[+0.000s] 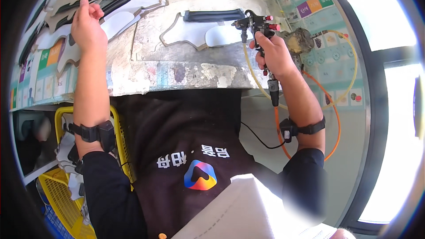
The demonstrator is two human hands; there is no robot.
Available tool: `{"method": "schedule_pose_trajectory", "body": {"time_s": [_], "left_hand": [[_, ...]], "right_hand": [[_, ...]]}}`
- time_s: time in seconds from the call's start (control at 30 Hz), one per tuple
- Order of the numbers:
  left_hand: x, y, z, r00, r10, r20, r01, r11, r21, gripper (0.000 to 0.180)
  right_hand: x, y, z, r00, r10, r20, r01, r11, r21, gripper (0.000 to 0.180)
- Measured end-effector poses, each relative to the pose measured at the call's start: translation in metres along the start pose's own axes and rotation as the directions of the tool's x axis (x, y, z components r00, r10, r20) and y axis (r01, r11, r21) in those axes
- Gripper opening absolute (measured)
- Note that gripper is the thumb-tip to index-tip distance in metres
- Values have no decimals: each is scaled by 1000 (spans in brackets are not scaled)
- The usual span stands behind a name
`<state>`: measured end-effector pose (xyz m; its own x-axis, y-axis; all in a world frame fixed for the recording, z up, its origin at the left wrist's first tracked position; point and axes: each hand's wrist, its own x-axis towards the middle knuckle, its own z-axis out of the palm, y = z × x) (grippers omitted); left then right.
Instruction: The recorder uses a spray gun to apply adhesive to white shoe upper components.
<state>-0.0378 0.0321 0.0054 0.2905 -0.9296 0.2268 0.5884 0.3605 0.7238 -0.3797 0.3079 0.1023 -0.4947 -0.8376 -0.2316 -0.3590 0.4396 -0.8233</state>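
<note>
My right hand [276, 55] is wrapped round a black spray gun [260, 28] with red knobs. A yellow tube [250, 64] and an orange air hose [276, 121] run from the gun. Just left of its nozzle, a white cut piece [188, 28] like a shoe upper lies flat on the worktable [150, 68], with a black strip along its far edge. My left hand [88, 24] is raised by a pile of similar pieces [119, 22] at the left. It looks bare of any object, one finger stretched up and the others loosely bent.
A yellow basket [57, 190] with more pieces stands below the table at the left. A dark, crusted lump [300, 40] sits at the table's right end. Patterned sheeting [330, 57] covers the wall by a window frame [380, 106]. The orange hose loops beside my right forearm.
</note>
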Motion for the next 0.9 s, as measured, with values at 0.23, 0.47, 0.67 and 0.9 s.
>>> {"method": "schedule_pose_trajectory", "body": {"time_s": [0.23,0.47,0.67,0.9], "left_hand": [[0,1,-2,1000,0,-27,0,1000,-16,31],[2,2,-2,1000,14,-2,-14,999,-36,32],[0,4,0,1000,4,-6,-4,1000,-30,30],[3,-2,-4,1000,-3,20,2,1000,16,30]], "right_hand": [[17,16,-28,992,58,-112,-52,997,54,34],[45,50,-66,957,106,-269,-90,993,71,40],[51,50,-77,956,193,-220,-157,973,171,34],[62,14,-46,976,89,-200,-27,956,293,25]]}}
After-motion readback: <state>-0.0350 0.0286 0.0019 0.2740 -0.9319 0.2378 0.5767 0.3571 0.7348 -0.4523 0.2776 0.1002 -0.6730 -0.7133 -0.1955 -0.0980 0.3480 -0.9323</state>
